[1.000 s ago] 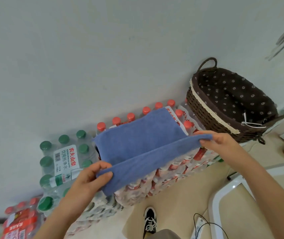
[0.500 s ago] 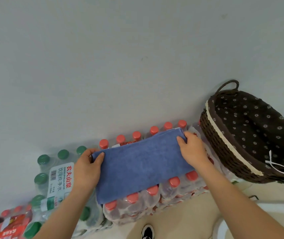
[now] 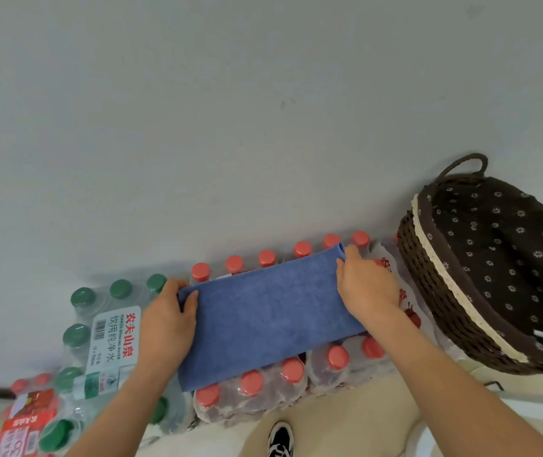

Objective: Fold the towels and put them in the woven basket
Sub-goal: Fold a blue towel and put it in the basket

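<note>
A blue towel (image 3: 267,319), folded in half into a long strip, lies flat on a pack of red-capped water bottles (image 3: 291,384). My left hand (image 3: 168,319) grips the towel's left end with the thumb on top. At the right end my right hand (image 3: 367,286) pinches the far corner. To the right stands the dark brown woven basket (image 3: 428,285) with a flower-print lining and a loop handle; I see no towel inside it.
A pack of green-capped bottles (image 3: 98,328) sits left of the towel, with a red-labelled pack (image 3: 24,420) at the lower left. A pale wall (image 3: 263,110) rises right behind the packs. My shoe (image 3: 280,438) shows on the floor below.
The towel's near half was lifted and laid over the far half, so it now lies folded. Both hands moved to its ends, and the view has tilted down and left.
</note>
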Tool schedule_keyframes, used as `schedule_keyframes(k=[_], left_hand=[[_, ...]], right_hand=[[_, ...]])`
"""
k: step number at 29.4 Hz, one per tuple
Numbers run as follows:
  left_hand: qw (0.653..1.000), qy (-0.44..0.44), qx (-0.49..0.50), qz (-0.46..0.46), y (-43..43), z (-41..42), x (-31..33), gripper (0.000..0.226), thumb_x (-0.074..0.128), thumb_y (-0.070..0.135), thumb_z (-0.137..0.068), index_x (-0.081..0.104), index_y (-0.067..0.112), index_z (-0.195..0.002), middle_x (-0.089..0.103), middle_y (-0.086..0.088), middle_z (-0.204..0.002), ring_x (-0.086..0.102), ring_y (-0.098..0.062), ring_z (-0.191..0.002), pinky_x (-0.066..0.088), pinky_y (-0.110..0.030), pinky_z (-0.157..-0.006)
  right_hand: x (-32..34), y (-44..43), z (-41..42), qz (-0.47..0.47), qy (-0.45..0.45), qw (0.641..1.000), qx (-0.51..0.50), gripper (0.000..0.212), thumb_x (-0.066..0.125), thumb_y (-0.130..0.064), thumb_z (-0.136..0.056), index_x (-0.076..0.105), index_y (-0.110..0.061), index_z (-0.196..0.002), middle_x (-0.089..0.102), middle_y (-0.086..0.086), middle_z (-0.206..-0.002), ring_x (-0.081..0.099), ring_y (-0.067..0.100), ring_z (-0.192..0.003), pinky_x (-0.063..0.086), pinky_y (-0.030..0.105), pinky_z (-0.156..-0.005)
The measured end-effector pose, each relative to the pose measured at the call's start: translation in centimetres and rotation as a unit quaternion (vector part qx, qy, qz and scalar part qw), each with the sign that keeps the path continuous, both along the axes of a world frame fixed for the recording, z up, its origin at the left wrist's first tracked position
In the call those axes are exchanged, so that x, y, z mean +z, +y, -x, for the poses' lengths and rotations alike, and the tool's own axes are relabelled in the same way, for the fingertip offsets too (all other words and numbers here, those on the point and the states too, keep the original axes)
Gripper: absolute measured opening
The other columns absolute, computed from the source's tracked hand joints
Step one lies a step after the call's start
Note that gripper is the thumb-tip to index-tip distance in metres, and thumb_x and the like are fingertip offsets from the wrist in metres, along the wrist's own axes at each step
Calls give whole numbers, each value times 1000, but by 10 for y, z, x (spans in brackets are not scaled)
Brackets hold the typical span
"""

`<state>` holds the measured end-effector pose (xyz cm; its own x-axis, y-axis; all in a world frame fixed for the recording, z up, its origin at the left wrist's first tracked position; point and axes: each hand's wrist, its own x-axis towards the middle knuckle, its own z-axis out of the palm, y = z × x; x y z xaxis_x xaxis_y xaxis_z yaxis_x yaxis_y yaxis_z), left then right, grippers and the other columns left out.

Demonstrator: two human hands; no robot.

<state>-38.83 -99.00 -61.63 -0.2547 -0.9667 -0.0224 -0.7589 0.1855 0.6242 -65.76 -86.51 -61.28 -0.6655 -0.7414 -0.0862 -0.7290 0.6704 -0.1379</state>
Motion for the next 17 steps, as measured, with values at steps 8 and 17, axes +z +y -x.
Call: schedule_keyframes(k=[8,17], left_hand=[[991,-89,-75,-65,-16,-3,6,24,51,30,-95,63,20,-113,68,-5,-105,60,-29,-96,41,-32,-77],[977,-66,-109,-169,-40,-8,14,8,65,23,-83,58,23,-87,62,4,-86,58,-16,-78,45,-33,-71]], right_hand=[[9,-7,7,46,6,994,102,59,49,-15,-88,31,-22,-144,40,1,-142,35,23,-131,34,45,-100],[38,-31,31,-129,-81,968,201,52,48,-8,-81,43,-28,-128,50,-3,-122,47,22,-115,30,41,-85]])
